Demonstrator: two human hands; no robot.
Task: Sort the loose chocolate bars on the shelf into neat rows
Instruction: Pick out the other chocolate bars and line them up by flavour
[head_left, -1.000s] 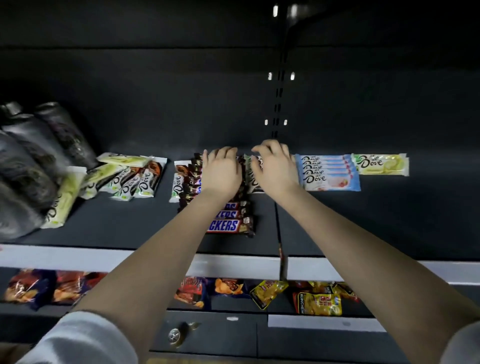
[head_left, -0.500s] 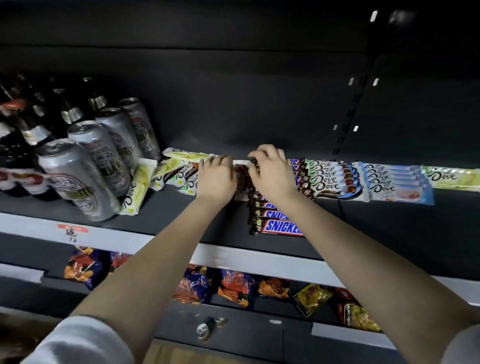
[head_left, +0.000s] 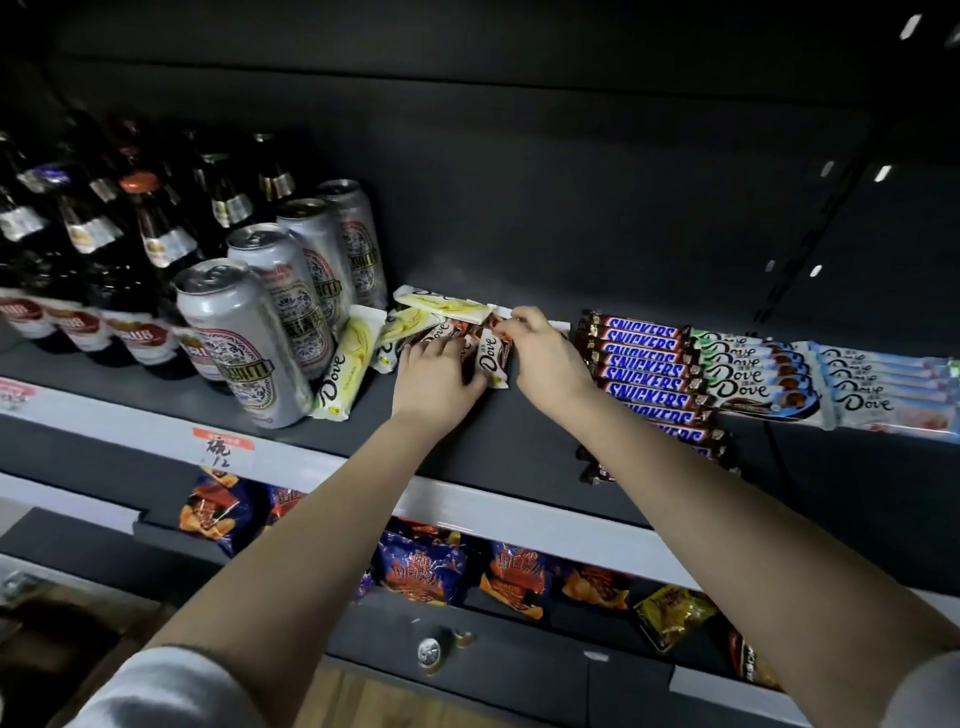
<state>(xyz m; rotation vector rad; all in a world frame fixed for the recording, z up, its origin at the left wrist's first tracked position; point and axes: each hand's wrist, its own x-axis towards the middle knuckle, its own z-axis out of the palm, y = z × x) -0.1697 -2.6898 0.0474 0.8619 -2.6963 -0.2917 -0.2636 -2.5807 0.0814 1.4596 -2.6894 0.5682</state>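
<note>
Dove bar (head_left: 491, 358), brown and white, sits tilted between your hands near the back of the shelf (head_left: 498, 444). Your right hand (head_left: 545, 358) pinches its upper end. Your left hand (head_left: 434, 374) lies with straight fingers on the loose Dove bars (head_left: 441, 306) just beside it, thumb against its lower edge. Beside your right wrist runs a neat Snickers row (head_left: 644, 364), then stacked Dove rows (head_left: 753, 374). To your left, a yellow Dove bar (head_left: 343, 374) rests against the beer cans (head_left: 234, 332).
</note>
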